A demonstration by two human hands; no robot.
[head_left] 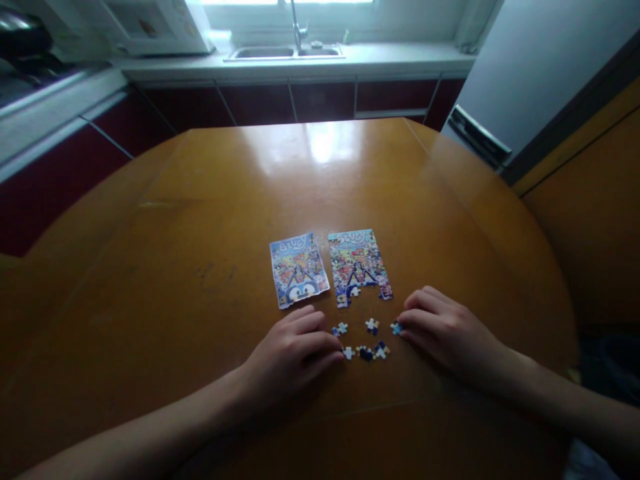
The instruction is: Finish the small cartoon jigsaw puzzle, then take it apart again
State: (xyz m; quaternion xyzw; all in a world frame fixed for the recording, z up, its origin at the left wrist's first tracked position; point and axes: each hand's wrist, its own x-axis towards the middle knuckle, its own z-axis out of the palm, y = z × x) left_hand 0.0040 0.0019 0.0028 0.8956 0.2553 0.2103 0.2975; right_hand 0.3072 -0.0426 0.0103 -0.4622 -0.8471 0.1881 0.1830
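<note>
While both hands [295, 347] [445, 327] touch jigsaw pieces [349, 353] [397, 329], fingertips close together, firm grip unclear, part-built puzzle's [357, 257] lettering blurred

Colourful jigsaw [357, 257] lying flat, bottom edge gaping! Loose pieces [371, 325] scatter closer to the table's [210, 200] near edge, matching printed sheet [298, 268] just left of the jigsaw.

Left fingers [320, 342], right fingers [419, 317], both curled

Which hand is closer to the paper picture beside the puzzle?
Left: the left hand is just below the paper picture; the right hand is farther, below and right of the puzzle.
</note>
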